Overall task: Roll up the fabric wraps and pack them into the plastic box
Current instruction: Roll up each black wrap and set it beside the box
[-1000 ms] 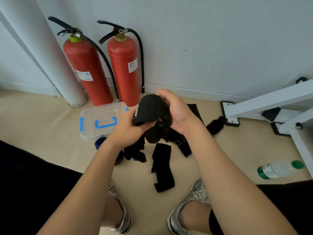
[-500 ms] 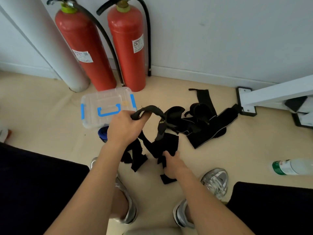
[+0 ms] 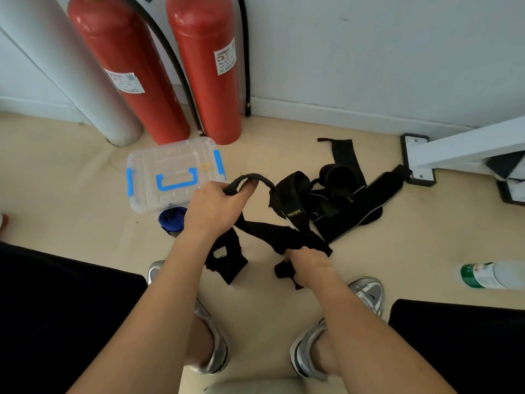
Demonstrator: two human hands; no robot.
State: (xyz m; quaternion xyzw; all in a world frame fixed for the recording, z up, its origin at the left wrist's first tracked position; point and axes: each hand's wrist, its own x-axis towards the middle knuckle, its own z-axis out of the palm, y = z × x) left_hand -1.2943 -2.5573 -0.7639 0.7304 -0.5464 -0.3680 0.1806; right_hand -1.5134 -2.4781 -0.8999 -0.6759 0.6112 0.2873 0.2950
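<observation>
A black fabric wrap (image 3: pixel 264 228) is stretched between my two hands above the floor. My left hand (image 3: pixel 213 209) pinches its upper looped end, and my right hand (image 3: pixel 308 264) grips its lower end near the floor. More black wraps (image 3: pixel 349 206) lie in a loose pile to the right. A rolled blue wrap (image 3: pixel 172 220) rests on the floor against the clear plastic box (image 3: pixel 159 172), whose lid with blue latches and handle is closed.
Two red fire extinguishers (image 3: pixel 204 66) and a grey pillar (image 3: pixel 56 66) stand against the wall behind the box. A white metal frame (image 3: pixel 460 149) is at right, a plastic bottle (image 3: pixel 488 275) lies on the floor, and my shoes (image 3: pixel 366 294) are below.
The wrap bundled in both hands has been pulled open. My right hand dropped to its lower end while my left hand kept the top. The view has tilted downward.
</observation>
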